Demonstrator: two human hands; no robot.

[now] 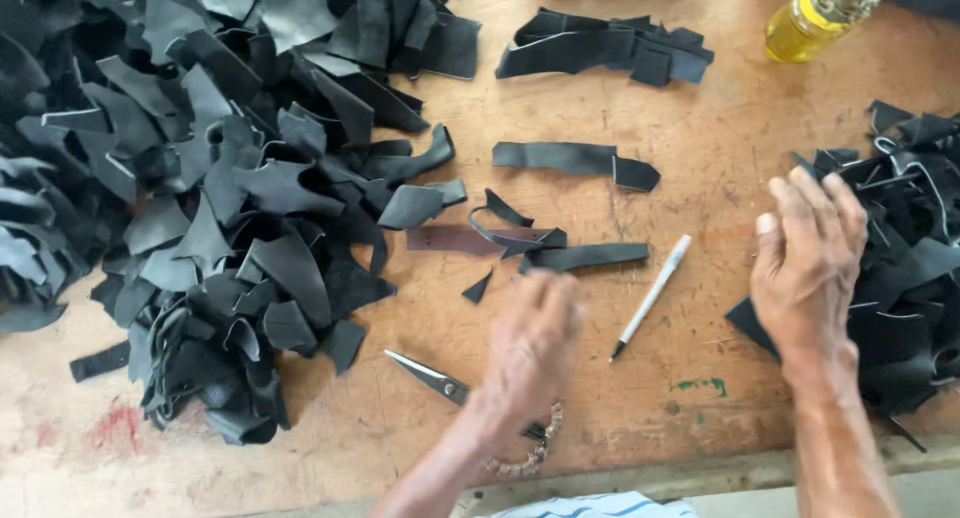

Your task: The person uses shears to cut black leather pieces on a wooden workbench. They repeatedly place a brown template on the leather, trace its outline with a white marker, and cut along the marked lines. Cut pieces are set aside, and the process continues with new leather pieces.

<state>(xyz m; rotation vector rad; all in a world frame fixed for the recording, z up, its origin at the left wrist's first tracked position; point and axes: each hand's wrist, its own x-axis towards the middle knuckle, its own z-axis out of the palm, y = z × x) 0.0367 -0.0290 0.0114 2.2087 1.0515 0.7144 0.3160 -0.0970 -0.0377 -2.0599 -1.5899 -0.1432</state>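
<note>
Worn wood bench (700, 148): left hand (533, 343) blurred, grip can't tell, over scissors (432, 376)—nick risk; right hand (808, 263) fingers loose, empty, at black scrap pile (915, 268).

I see matt black leather scraps (230, 178), a scuffed wooden bench (700, 158), shiny metal scissors (430, 375), a smooth plastic pen (652, 295).

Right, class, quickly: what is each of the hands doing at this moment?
Left hand: blurred, over the scissors; open or closed cannot be told.
Right hand: open, holding nothing, at the edge of the right pile of black scraps.
</note>
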